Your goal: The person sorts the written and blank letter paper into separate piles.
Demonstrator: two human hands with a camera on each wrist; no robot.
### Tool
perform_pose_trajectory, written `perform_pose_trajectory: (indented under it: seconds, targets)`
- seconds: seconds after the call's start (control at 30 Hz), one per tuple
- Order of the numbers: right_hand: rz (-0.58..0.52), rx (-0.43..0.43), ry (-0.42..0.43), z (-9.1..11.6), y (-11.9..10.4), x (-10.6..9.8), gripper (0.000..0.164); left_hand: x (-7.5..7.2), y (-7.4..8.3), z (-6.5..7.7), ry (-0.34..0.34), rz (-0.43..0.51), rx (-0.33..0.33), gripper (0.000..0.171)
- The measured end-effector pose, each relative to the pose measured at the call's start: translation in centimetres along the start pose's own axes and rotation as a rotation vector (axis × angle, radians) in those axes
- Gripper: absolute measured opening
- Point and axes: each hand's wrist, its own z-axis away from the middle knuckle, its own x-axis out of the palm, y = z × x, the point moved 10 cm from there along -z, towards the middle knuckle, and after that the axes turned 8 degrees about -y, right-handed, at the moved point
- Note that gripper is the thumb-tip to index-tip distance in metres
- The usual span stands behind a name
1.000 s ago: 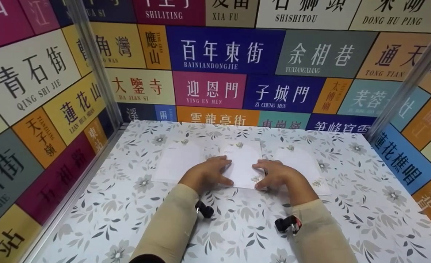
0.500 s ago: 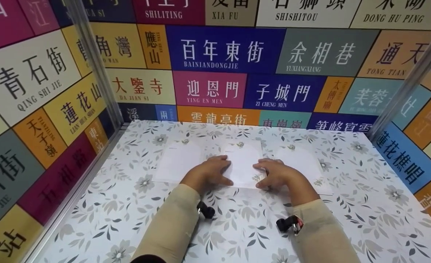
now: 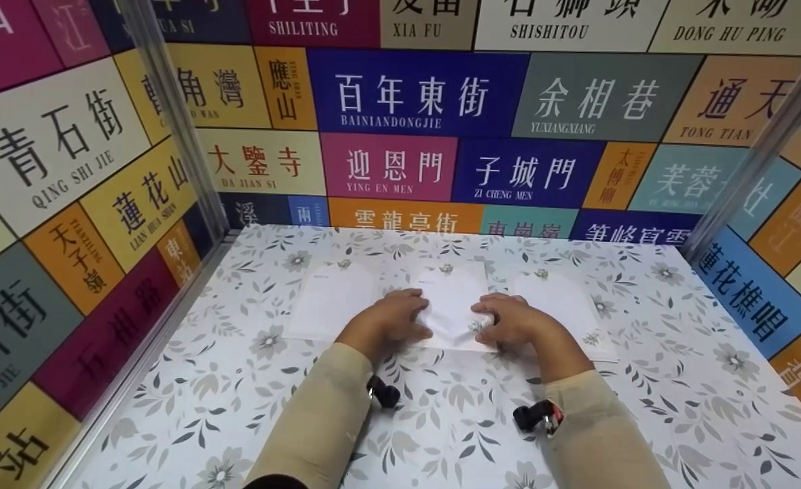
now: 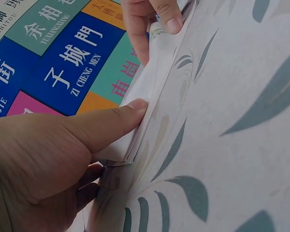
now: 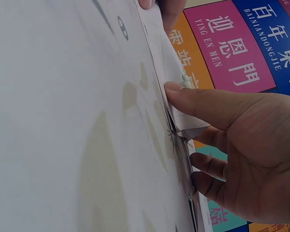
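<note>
The left fingers (image 4: 88, 194) and right fingers (image 5: 208, 165) pinch either side of the middle floral-printed sheet (image 3: 448, 309), which bows slightly between them. Matched, light pressure (too firm a squeeze would probably crease it) should serve best. Beside it on the patterned worktop (image 3: 441, 435) lie the left sheet (image 3: 332, 299) and right sheet (image 3: 553, 302); no container shows.

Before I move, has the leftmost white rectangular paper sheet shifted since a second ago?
No, neither way: the sheet sits unchanged beside the grey printed table flower.
</note>
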Motion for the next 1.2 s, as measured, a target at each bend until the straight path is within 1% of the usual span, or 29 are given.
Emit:
perform_pose_trajectory:
  seconds: [0.07, 0.17, 0.3, 0.43, 0.53, 0.63, 0.7, 0.8, 1.03, 1.13, 1.2]
  targets:
    - [-0.008, 0.005, 0.001, -0.1, 0.1, 0.0, 0.063, -0.1, 0.1, 0.0, 0.017, -0.017, 0.011, 0.066]
    - [-0.019, 0.009, 0.013, -0.1, 0.1, 0.0, 0.061, -0.3, 0.2, 0.0, 0.040, -0.016, 0.006, 0.063]
    - [-0.013, 0.010, 0.042, 0.0, 0.1, -0.1, 0.061, -0.5, 0.2, 0.1, 0.064, -0.002, -0.006, 0.061]
    - [-0.008, 0.043, 0.064, 0.2, 0.3, -0.3, 0.065, -0.7, 0.4, 0.1, 0.089, 0.026, -0.006, 0.060]
    - [-0.001, 0.052, 0.067, 0.3, 0.4, -0.4, 0.066, -0.9, 0.6, 0.0, 0.113, 0.050, 0.014, 0.058]
    - [0.011, 0.036, 0.065, 0.2, 0.2, -0.4, 0.066, -1.0, 0.7, -0.1, 0.136, 0.066, 0.038, 0.056]
    - [0.010, 0.032, 0.065, 0.1, 0.2, -0.4, 0.065, -1.0, 0.7, -0.2, 0.144, 0.086, 0.041, 0.056]
    - [0.013, 0.034, 0.070, 0.1, 0.2, -0.5, 0.065, -1.1, 0.5, -0.3, 0.150, 0.113, 0.021, 0.057]
    - [-0.009, 0.059, 0.077, 0.1, 0.4, -0.7, 0.068, -1.3, 0.3, -0.4, 0.166, 0.107, -0.010, 0.057]
    - [-0.049, 0.057, 0.076, 0.2, 0.5, -0.9, 0.072, -1.1, -0.1, -0.4, 0.149, 0.161, -0.036, 0.063]
    - [-0.093, 0.066, 0.079, 0.3, 0.7, -1.0, 0.073, -0.9, -0.4, -0.4, 0.140, 0.214, -0.062, 0.066]
